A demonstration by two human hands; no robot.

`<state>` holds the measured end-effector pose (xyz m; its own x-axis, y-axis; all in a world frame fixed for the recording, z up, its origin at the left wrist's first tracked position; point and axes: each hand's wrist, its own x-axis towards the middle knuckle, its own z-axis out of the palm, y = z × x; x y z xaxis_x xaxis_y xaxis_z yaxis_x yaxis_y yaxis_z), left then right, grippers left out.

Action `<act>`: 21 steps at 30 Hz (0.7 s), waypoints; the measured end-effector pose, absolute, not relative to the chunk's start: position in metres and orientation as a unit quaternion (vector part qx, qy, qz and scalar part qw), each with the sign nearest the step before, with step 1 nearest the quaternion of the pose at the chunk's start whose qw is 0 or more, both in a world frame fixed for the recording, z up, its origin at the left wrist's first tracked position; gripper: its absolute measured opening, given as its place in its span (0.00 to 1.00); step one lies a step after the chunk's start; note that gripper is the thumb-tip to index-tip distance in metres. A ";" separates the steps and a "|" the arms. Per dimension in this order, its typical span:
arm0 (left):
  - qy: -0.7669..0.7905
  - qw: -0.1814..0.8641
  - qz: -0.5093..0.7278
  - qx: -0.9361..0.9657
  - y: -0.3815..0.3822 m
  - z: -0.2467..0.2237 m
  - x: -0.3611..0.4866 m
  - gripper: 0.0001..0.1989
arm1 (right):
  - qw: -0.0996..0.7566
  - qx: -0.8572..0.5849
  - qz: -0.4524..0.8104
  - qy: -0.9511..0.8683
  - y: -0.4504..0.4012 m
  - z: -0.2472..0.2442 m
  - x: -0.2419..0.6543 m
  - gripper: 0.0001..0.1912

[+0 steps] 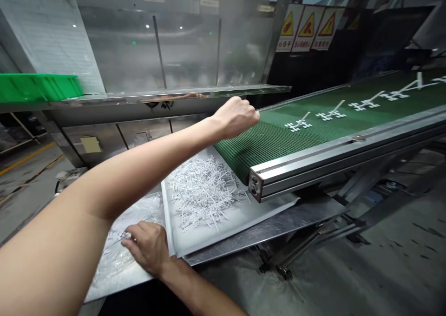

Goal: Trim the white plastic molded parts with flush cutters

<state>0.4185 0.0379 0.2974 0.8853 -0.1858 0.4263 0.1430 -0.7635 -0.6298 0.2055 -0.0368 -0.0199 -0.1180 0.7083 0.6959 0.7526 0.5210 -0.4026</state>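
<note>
My left hand (240,117) is raised at the near end of a green conveyor belt (251,144), at its far side. Its fingers are curled into a fist, and whatever may be inside is hidden. Lower down, my right hand (149,248) is over a clear plastic bag (116,246) at the table's left part. Thumb and forefinger come together there around something small that I cannot make out. Between the hands, a heap of thin white plastic pieces (204,193) lies in a white tray (195,241) below the belt end.
Several white branched plastic parts (331,115) lie in a row on the belt. A metal rail (348,141) edges it. Behind stand a metal ledge (174,95), a green bin (38,87) and warning signs (307,28). The metal table (278,227) juts out under the tray.
</note>
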 end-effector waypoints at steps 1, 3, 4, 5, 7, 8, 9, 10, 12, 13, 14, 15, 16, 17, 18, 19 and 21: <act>0.000 0.324 -0.266 -0.908 0.046 0.300 0.397 0.16 | 0.456 -0.492 -0.016 -0.742 -0.038 -0.019 0.207 0.13; -0.022 0.287 -0.322 -0.902 0.060 0.297 0.339 0.15 | 0.469 -0.491 0.006 -0.734 -0.040 -0.016 0.209 0.12; -0.034 0.271 -0.344 -0.898 0.065 0.290 0.305 0.14 | 0.476 -0.487 0.018 -0.732 -0.041 -0.015 0.210 0.10; -0.048 0.256 -0.361 -0.895 0.067 0.281 0.269 0.12 | 0.482 -0.481 0.032 -0.732 -0.042 -0.015 0.211 0.08; -0.082 0.233 -0.384 -0.890 0.065 0.254 0.195 0.11 | 0.494 -0.465 0.060 -0.732 -0.043 -0.014 0.213 0.07; -0.102 0.222 -0.391 -0.887 0.060 0.237 0.159 0.11 | 0.501 -0.458 0.073 -0.731 -0.043 -0.013 0.215 0.08; -0.123 0.212 -0.396 -0.885 0.054 0.219 0.127 0.11 | 0.507 -0.452 0.085 -0.729 -0.044 -0.013 0.216 0.09; -0.145 0.200 -0.399 -0.883 0.048 0.199 0.097 0.11 | 0.510 -0.446 0.097 -0.729 -0.044 -0.012 0.218 0.09; -0.196 0.156 -0.400 -0.881 0.036 0.161 0.049 0.10 | 0.514 -0.442 0.115 -0.726 -0.044 -0.010 0.221 0.10; -0.223 0.124 -0.400 -0.880 0.030 0.142 0.031 0.09 | 0.517 -0.446 0.121 -0.721 -0.044 -0.008 0.222 0.10; -0.247 0.090 -0.401 -0.878 0.025 0.125 0.017 0.09 | 0.518 -0.450 0.126 -0.716 -0.045 -0.006 0.223 0.09; -0.265 0.060 -0.404 -0.874 0.021 0.110 0.006 0.08 | 0.519 -0.456 0.130 -0.711 -0.045 -0.005 0.224 0.09; -0.278 0.036 -0.407 -0.869 0.017 0.096 -0.001 0.08 | 0.521 -0.462 0.133 -0.705 -0.045 -0.004 0.224 0.08; -0.287 0.021 -0.410 -0.865 0.013 0.083 -0.005 0.07 | 0.524 -0.472 0.139 -0.695 -0.046 -0.004 0.225 0.08; -0.294 0.012 -0.413 -0.862 0.009 0.072 -0.007 0.07 | 0.526 -0.485 0.146 -0.684 -0.046 -0.004 0.225 0.08; -0.299 0.006 -0.414 -0.860 0.006 0.062 -0.007 0.06 | 0.527 -0.501 0.156 -0.669 -0.046 -0.004 0.225 0.09; -0.312 -0.011 -0.409 -0.857 0.001 0.044 -0.004 0.06 | 0.525 -0.532 0.181 -0.639 -0.047 -0.005 0.227 0.10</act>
<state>-0.0042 0.0012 0.0442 0.4700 0.5445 0.6947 0.5259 -0.8048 0.2751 0.2265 -0.0474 -0.0054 0.1177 0.8703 0.4783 0.4899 0.3680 -0.7903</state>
